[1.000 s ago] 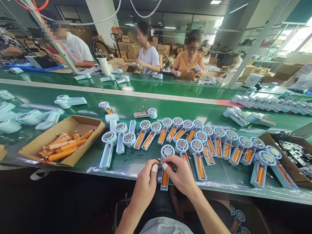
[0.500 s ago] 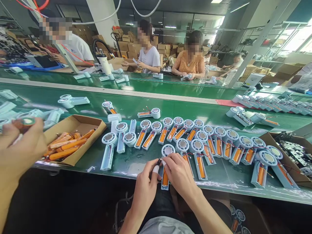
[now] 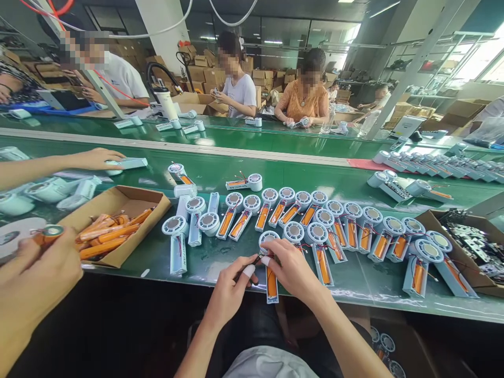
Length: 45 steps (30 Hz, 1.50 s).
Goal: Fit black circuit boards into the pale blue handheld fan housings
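Note:
In front of me a pale blue handheld fan (image 3: 272,286) lies with its orange battery showing in the open handle. My left hand (image 3: 232,289) pinches a small black part (image 3: 258,259) beside the fan's neck; its exact kind is too small to tell. My right hand (image 3: 291,268) reaches over the fan head, thumb and fingertips closed close to that part. Whatever these right fingers grip is hidden. White covers sit on both thumbs. Several similar fans (image 3: 321,252) with orange batteries and thin wires lie around the hands.
A cardboard box of orange batteries (image 3: 157,202) stands left, a box of black and white parts (image 3: 444,218) right. At far left, a co-worker's hand (image 3: 51,257) holds a battery; another hand (image 3: 104,157) touches a fan casing. Co-workers sit across the green bench (image 3: 307,170).
My hands stay close together at the fan, the right fingers shifting over its head. At left, a co-worker's other arm has come in and reached a fan casing.

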Motion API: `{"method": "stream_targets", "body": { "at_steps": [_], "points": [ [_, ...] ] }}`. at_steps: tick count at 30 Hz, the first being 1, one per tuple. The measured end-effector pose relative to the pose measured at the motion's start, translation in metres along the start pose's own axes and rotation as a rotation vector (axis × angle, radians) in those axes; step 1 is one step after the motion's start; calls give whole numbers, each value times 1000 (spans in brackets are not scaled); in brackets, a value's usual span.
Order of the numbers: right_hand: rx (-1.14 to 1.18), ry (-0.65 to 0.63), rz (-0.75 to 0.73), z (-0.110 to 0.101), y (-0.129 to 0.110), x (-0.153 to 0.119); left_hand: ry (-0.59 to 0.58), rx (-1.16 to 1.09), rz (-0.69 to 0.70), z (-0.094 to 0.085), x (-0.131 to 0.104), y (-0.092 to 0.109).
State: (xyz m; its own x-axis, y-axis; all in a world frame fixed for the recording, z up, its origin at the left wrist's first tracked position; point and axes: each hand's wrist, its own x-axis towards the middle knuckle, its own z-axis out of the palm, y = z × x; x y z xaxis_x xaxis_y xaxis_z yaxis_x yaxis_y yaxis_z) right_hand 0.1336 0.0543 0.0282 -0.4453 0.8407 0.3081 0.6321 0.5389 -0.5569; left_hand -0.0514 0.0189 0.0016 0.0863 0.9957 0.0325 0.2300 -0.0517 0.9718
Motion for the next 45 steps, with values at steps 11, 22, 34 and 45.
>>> {"method": "stream_targets", "body": {
  "at_steps": [11, 22, 34, 45],
  "points": [
    [139, 14, 22, -1, -1, -6, -29, 42, 18, -3, -4, -8],
    [-122, -106, 175, -17, -5, -36, -12, 460, 123, 6, -15, -4],
    [654, 164, 379, 25, -5, -8, -96, 811, 151, 2, -20, 13],
    [602, 216, 447, 21, -16, -13, 135, 324, -87, 15, -18, 11]
  ]
}}
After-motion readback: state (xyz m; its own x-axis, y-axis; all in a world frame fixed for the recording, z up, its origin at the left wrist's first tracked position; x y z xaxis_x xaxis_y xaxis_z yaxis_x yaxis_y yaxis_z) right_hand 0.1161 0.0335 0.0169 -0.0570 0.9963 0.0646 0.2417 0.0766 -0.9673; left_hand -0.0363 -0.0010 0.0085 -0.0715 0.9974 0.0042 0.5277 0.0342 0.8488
